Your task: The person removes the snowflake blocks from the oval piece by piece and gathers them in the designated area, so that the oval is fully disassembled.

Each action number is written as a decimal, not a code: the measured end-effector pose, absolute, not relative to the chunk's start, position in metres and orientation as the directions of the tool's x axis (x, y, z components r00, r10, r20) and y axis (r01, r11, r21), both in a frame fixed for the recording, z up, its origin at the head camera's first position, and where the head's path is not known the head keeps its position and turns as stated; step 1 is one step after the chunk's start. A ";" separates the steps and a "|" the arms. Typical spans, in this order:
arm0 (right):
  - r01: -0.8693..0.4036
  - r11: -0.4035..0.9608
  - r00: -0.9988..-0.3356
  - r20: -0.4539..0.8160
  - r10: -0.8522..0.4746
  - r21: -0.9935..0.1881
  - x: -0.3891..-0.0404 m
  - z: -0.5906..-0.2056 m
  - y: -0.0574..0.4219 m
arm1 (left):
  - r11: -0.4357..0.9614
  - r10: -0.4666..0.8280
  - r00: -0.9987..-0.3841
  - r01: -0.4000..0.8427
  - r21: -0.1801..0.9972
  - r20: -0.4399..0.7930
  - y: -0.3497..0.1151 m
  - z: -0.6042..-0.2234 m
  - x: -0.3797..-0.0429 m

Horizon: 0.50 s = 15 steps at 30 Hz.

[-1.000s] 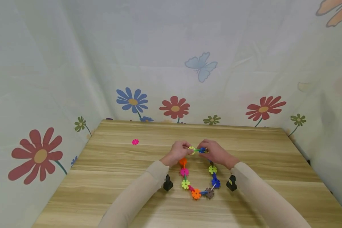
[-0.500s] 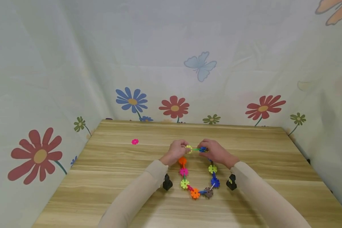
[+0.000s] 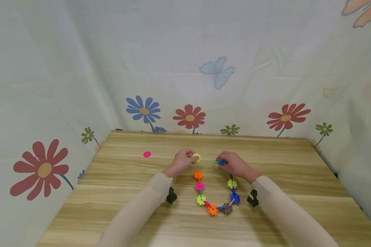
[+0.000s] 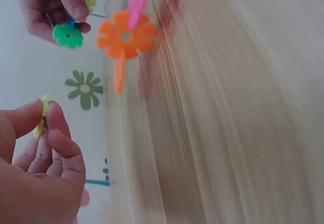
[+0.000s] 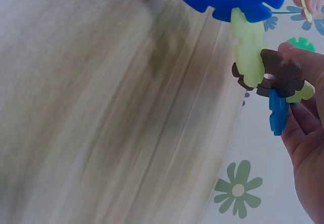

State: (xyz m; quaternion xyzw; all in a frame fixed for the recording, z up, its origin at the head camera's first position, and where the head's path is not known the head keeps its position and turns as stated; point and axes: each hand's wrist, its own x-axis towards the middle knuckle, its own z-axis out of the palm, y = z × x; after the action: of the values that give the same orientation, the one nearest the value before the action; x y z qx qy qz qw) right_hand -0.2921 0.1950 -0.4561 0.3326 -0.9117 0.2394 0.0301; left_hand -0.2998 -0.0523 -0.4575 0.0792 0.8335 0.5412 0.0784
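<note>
A yellow flower-shaped interlocking disc is pinched between the thumb and fingertips of my left hand, apart from the chain. My right hand grips the far right end of a linked chain of colourful discs by a blue disc. A green disc sticks out from that end toward the left hand. The chain curves on the table as a U, and its other end is an orange disc. In the right wrist view, a brown disc hangs beside the right fingers.
A lone pink disc lies on the wooden table, left of the hands. Behind the table hangs a white curtain printed with flowers. Dark wrist cameras sit under both sleeves.
The left hand has moved left with the yellow disc, which has come away from the green disc. The green disc stays with the chain end in the right hand, which has barely moved.
</note>
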 end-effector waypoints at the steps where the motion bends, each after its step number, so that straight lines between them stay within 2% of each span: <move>1: -0.618 0.670 -0.780 0.213 -0.588 -0.412 -0.292 -0.456 0.195 | 0.393 0.218 -0.975 0.049 0.918 -0.041 -0.056 -0.458 -0.300; 15: -0.601 0.683 -0.793 0.207 -0.572 -0.416 -0.289 -0.455 0.195 | 0.481 0.114 -0.993 0.018 0.876 -0.042 -0.103 -0.462 -0.308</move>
State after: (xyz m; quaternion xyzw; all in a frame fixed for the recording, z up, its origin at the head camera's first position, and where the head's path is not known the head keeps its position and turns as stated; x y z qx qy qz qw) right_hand -0.2891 0.1952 -0.4549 0.3200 -0.9167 0.2372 0.0301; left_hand -0.3082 -0.1033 -0.4622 0.0386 0.8594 0.5077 0.0473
